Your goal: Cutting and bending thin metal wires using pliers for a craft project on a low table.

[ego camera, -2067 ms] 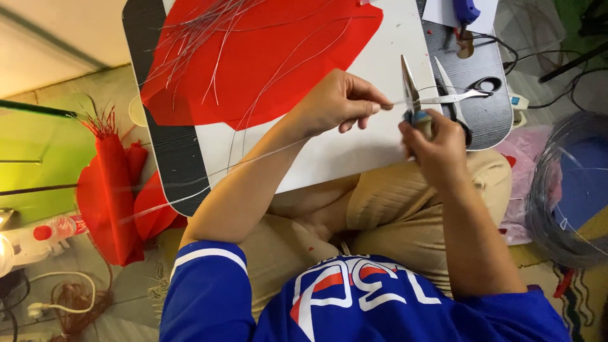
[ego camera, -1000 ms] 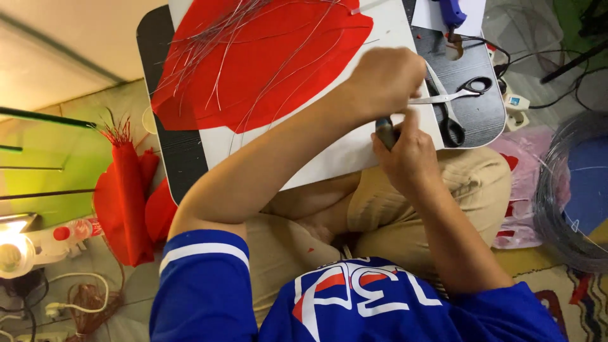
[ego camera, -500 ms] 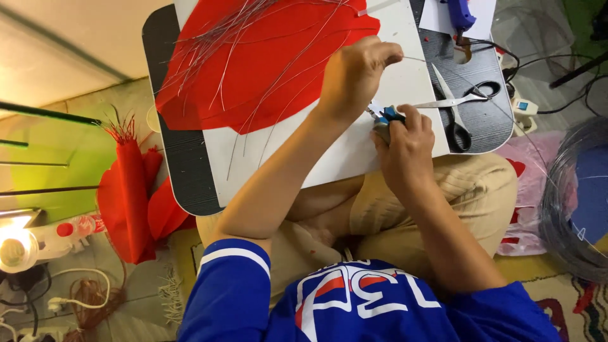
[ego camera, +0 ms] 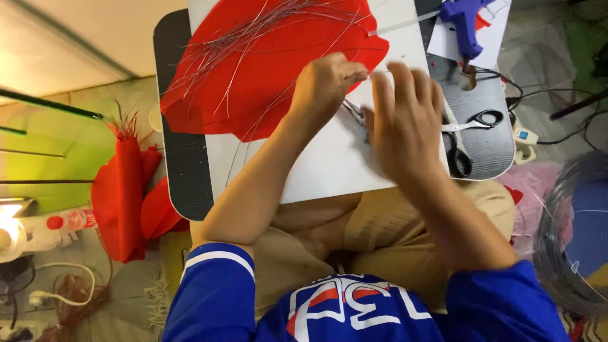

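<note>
My left hand (ego camera: 326, 82) is closed in a loose fist at the edge of a red sheet (ego camera: 253, 69), pinching a thin silver wire (ego camera: 373, 71). My right hand (ego camera: 405, 123) is blurred, its fingers straight and spread over the white board (ego camera: 329, 164). The metal jaws of a pair of pliers (ego camera: 354, 113) show between the two hands; the handles are hidden under my right hand. Several loose wires (ego camera: 253, 31) lie across the red sheet.
Black-handled scissors (ego camera: 468, 136) lie on the dark lap table (ego camera: 187, 164) to the right, with a blue glue gun (ego camera: 465, 22) on paper beyond. Red fabric (ego camera: 126, 190) sits on the floor at left. A wire coil (ego camera: 570, 240) lies at right.
My right hand has let its fingers spread and lifted from the blue-handled pliers. My left hand stays near the red sheet's edge with the wire. The view has shifted down.
</note>
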